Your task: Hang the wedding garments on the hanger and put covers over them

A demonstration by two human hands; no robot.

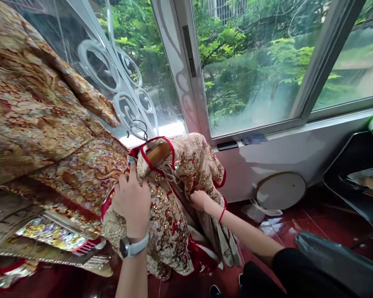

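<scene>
A beige jacket point(164, 207) with gold sequins, red embroidery and red piping is on a wooden hanger point(158, 155). The hanger's dark wire hook point(144, 132) sticks up from the collar. My left hand point(132, 203), wearing a watch point(133, 247), grips the jacket's shoulder beside the collar, index finger stretched along the red edge; some fingertips are hidden. Lower down, my right hand point(200, 200) is closed on the jacket's front opening edge. A red cord bracelet point(222, 215) circles that wrist. Pale tie cords point(171, 171) hang at the neck.
Close on the left hangs a large gold patterned garment point(49, 111). Behind stand a window point(257, 70) and a white scrolled metal grille point(119, 82). A round pale board point(280, 190) leans against the wall. A black chair point(342, 165) and dark plastic bag point(335, 256) are right.
</scene>
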